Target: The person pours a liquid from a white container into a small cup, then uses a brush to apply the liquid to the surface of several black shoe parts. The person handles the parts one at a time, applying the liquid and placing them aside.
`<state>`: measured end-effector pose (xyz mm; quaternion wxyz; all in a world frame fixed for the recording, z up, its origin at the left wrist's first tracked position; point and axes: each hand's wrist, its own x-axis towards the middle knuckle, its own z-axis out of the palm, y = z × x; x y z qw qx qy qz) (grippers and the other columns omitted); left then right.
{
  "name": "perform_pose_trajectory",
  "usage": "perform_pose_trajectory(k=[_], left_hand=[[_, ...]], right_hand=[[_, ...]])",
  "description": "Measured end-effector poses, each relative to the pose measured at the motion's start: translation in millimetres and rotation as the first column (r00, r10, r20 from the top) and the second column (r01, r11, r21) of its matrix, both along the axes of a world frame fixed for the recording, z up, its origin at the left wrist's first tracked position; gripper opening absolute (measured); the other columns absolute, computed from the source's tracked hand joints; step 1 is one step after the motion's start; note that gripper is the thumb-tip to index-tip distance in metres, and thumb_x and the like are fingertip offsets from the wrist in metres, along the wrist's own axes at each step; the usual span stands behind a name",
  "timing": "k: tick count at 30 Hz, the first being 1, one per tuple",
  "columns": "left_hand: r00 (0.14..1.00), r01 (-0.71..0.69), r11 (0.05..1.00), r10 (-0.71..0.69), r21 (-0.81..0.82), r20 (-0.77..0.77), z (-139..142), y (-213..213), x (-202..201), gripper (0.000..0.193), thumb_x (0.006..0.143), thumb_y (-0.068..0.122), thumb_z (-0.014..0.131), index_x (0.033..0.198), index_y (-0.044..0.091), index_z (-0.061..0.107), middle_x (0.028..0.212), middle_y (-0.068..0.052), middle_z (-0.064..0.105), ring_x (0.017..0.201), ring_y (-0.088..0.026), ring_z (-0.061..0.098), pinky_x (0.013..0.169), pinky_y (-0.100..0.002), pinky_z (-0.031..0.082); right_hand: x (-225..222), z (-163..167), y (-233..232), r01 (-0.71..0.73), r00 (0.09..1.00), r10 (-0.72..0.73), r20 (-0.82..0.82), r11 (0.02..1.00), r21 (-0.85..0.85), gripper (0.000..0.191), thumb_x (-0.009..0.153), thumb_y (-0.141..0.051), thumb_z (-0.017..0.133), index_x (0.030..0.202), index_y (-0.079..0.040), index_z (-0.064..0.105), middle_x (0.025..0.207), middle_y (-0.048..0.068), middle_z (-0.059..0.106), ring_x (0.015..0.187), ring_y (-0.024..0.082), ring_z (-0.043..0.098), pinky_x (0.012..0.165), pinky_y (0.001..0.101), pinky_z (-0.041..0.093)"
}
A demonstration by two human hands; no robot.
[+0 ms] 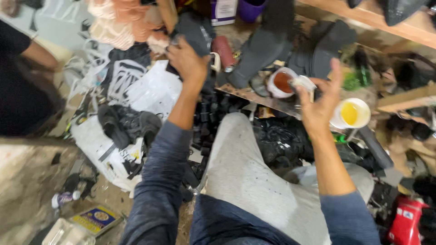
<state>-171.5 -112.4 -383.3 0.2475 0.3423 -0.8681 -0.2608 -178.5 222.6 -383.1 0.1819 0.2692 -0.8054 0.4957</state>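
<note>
My left hand (187, 59) reaches forward and grips a dark shoe upper (196, 31) at the back of the cluttered work area. My right hand (320, 100) is raised with its fingers around a small white lid or brush piece (303, 83), just beside an open white pot of reddish-brown glue (281, 82). A second white pot with yellow liquid (351, 113) stands right of that hand. Both arms wear dark blue sleeves; my grey-trousered knee (240, 159) lies below them. The frame is blurred by motion.
Dark boot uppers (268, 45) and black sole pieces (213, 113) lie ahead. White printed bags (150, 90) with black shoes (127, 124) spread left. Another person in black (22, 77) sits at far left. A red can (406, 218) is at bottom right, a wooden shelf (390, 22) above.
</note>
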Motion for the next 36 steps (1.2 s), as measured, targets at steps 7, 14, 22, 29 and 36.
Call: perform_pose_trajectory(k=[7, 14, 22, 29, 36], left_hand=[[0.872, 0.303, 0.889, -0.113, 0.344, -0.476, 4.8, -6.6, -5.8, 0.071, 0.076, -0.001, 0.083, 0.141, -0.002, 0.053, 0.116, -0.021, 0.058, 0.102, -0.038, 0.065, 0.091, -0.047, 0.056], [0.553, 0.832, -0.16, 0.316, 0.531, -0.771, 20.2, 36.9, 69.3, 0.062, 0.084, 0.007, 0.061, 0.144, 0.008, 0.047, 0.12, -0.015, 0.064, 0.103, -0.032, 0.07, 0.101, -0.052, 0.055], [0.58, 0.805, -0.512, 0.575, 0.299, -0.577, 17.7, 104.4, 138.2, 0.05, 0.111, 0.027, 0.048, 0.156, 0.008, 0.045, 0.145, -0.016, 0.06, 0.13, -0.032, 0.06, 0.106, -0.051, 0.044], [0.631, 0.773, -0.502, 0.547, 0.388, -0.551, -9.0, 159.0, 124.8, 0.054, 0.109, 0.018, 0.044, 0.162, 0.009, 0.038, 0.158, -0.013, 0.047, 0.141, -0.026, 0.051, 0.124, -0.049, 0.04], [0.601, 0.777, -0.529, 0.459, 0.342, -0.654, 5.6, 201.1, 120.3, 0.053, 0.112, 0.013, 0.034, 0.164, 0.006, 0.034, 0.156, -0.017, 0.048, 0.135, -0.03, 0.054, 0.118, -0.044, 0.042]], right_hand=[[-30.3, -11.2, -2.9, 0.048, 0.987, 0.019, -0.158, 0.909, 0.413, 0.094, 0.089, 0.002, 0.083, 0.165, -0.008, 0.029, 0.107, 0.011, 0.076, 0.099, 0.035, 0.063, 0.103, 0.045, 0.039], [-49.3, -20.9, -9.3, -0.005, 0.998, 0.029, -0.046, 0.887, 0.461, 0.099, 0.083, 0.002, 0.084, 0.164, -0.01, 0.029, 0.102, 0.01, 0.073, 0.094, 0.029, 0.065, 0.1, 0.0425, 0.036], [-48.3, -10.5, -10.3, 0.006, 1.0, -0.003, -0.008, 0.887, 0.462, 0.101, 0.083, 0.002, 0.084, 0.164, -0.011, 0.026, 0.101, 0.01, 0.076, 0.101, 0.034, 0.066, 0.109, 0.0588, 0.026], [16.7, 59.7, -6.0, -0.038, 0.998, 0.028, 0.059, 0.982, 0.184, 0.096, 0.094, 0.008, 0.085, 0.166, -0.007, 0.023, 0.142, 0.015, 0.056, 0.107, 0.026, 0.068, 0.103, 0.0364, 0.055], [108.5, 78.0, -7.4, -0.153, 0.985, 0.153, 0.076, 0.988, 0.002, 0.098, 0.092, 0.008, 0.084, 0.163, -0.005, 0.017, 0.114, 0.011, 0.072, 0.106, 0.023, 0.07, 0.104, 0.0328, 0.053]])
